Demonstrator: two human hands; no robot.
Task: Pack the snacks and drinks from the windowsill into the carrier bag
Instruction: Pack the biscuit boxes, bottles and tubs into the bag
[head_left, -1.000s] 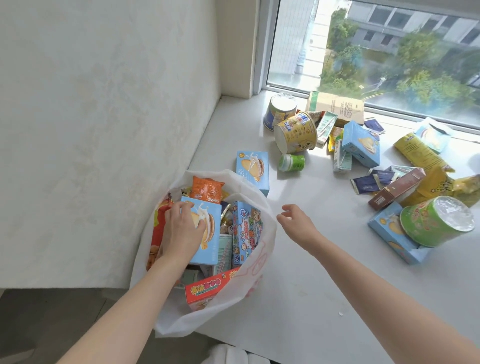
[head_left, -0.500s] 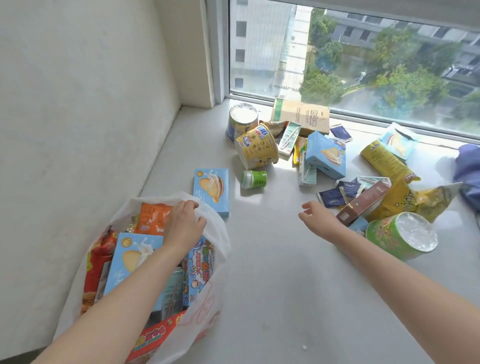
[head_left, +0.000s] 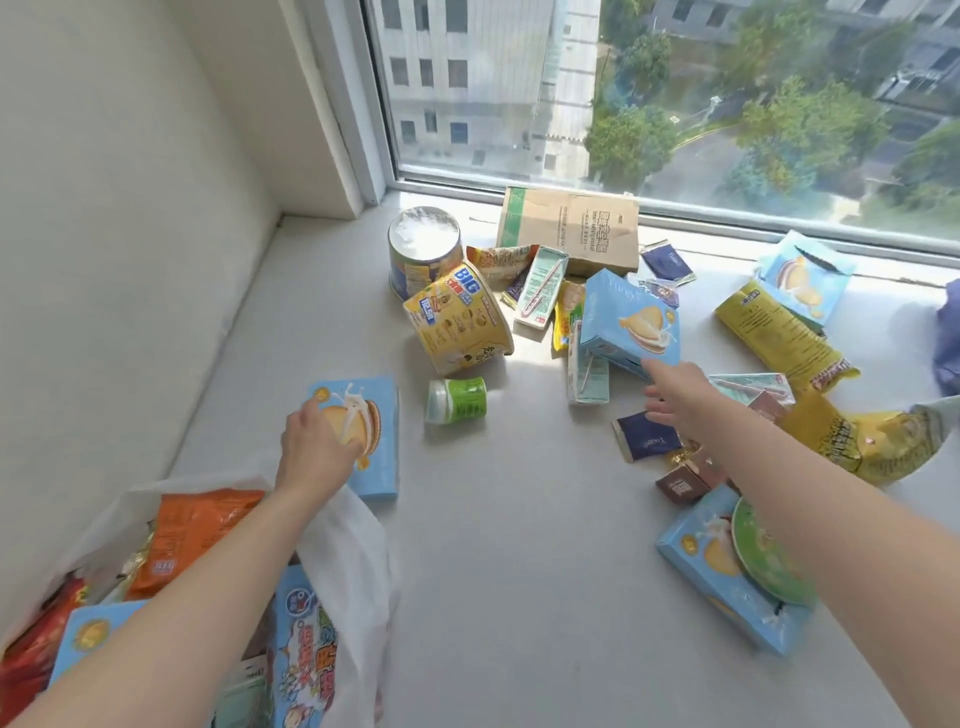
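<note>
Risk: right hand (head_left: 675, 397), fingers spread, may knock the propped light-blue carton (head_left: 628, 322) over. The left hand (head_left: 317, 447) lies on the flat light-blue cardboard biscuit box (head_left: 376, 467); its grip is unclear.

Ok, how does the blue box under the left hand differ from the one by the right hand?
The left blue box lies flat on the windowsill; the right blue box is propped tilted on other snacks. The left hand rests on the first; the right hand only reaches toward the second. Both carry the same biscuit picture.

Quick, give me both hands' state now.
Left hand: on the flat blue biscuit box, grip cannot be told.
Right hand: open, holding nothing.
</note>
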